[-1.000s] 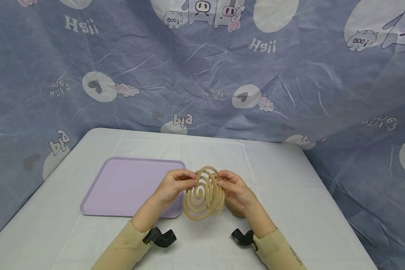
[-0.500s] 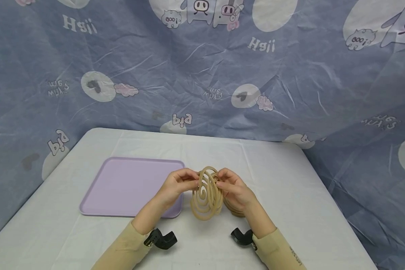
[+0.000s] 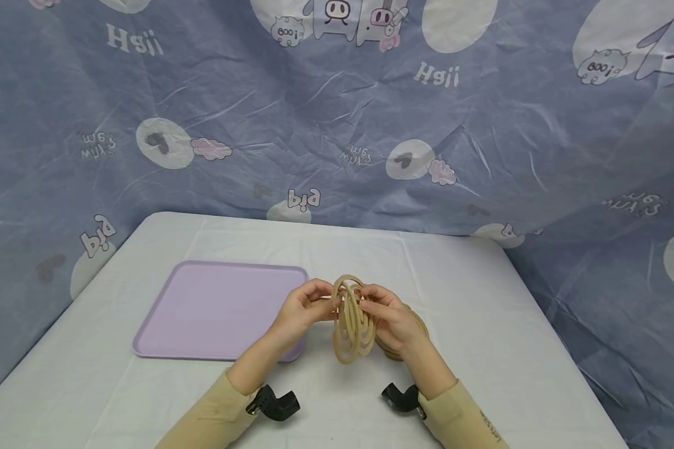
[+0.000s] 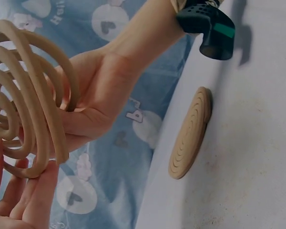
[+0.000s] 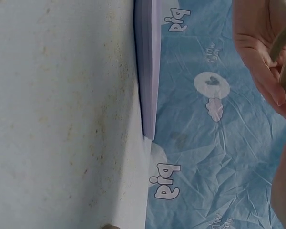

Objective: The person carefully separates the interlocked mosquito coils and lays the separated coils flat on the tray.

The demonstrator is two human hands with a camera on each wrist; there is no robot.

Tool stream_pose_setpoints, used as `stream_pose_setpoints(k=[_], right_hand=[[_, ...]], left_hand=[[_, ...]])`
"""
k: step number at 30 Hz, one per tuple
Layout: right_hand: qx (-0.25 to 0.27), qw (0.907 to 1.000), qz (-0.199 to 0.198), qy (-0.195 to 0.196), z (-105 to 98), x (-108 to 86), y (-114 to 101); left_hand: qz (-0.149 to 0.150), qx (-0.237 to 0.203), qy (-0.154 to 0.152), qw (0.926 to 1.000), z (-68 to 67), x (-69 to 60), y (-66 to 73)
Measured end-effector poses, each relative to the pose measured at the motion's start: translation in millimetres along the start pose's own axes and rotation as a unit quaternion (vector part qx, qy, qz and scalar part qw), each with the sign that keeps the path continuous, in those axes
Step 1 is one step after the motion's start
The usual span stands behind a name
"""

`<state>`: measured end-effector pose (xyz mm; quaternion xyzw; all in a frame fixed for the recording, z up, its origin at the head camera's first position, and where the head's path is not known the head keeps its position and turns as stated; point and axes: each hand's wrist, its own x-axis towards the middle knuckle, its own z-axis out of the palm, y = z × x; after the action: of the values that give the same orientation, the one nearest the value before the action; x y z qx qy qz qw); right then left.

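Observation:
Tan mosquito coils (image 3: 349, 324), a nested spiral pair pulled partly out of plane, hang above the table between both hands. My left hand (image 3: 303, 308) pinches their upper left side with thumb and fingers. On the opposite side, my right hand (image 3: 392, 317) pinches the coils near the top. The left wrist view shows the coils (image 4: 35, 102) close up, their rings spread apart, with the right hand (image 4: 93, 98) behind. More flat coils (image 4: 190, 133) lie stacked on the table, partly hidden by the right hand in the head view.
A purple tray (image 3: 219, 312) lies on the white-covered table (image 3: 460, 374), left of the hands. Black wrist cameras (image 3: 278, 404) sit at both sleeves. A blue printed cloth (image 3: 337, 112) hangs behind the table.
The held coils have turned more edge-on and look narrower. My left hand has moved a little to the right, closer to the right hand. More of the stack shows behind the right hand.

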<state>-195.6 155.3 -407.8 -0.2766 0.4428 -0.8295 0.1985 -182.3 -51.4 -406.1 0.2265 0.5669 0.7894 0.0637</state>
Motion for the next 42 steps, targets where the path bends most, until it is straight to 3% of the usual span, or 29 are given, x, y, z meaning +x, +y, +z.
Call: stream_pose_setpoints(k=[9,15,22,27,34,38,42], right_hand=[[0.001,0.9996,-0.004,0.028,8,-0.3,-2],[0.0,0.9995,-0.012,0.031,11,-0.1,-2],[-0.016,0.999,-0.02,0.038,10,-0.4,-1],[0.0,0.9993,-0.032,0.019,8,-0.2,-3],[-0.015,0.9989,-0.044,-0.005,6,-0.5,-8],[-0.032,0.9981,-0.051,-0.016,4,0.0,-11],[-0.043,0.9978,-0.048,-0.013,0,-0.2,-13]], left_hand=[[0.04,0.046,0.005,0.9981,5.3,-1.9,3.1],[0.043,0.036,-0.001,0.9984,3.1,-1.5,2.9],[0.021,0.019,-0.003,0.9996,1.7,-0.9,1.0],[0.034,0.076,0.013,0.9965,-1.0,-0.7,6.0],[0.067,0.169,0.014,0.9832,-10.7,0.3,13.2],[0.073,0.191,0.011,0.9788,-14.3,-0.9,21.9],[0.078,0.181,-0.001,0.9803,-19.8,-0.7,27.6]])
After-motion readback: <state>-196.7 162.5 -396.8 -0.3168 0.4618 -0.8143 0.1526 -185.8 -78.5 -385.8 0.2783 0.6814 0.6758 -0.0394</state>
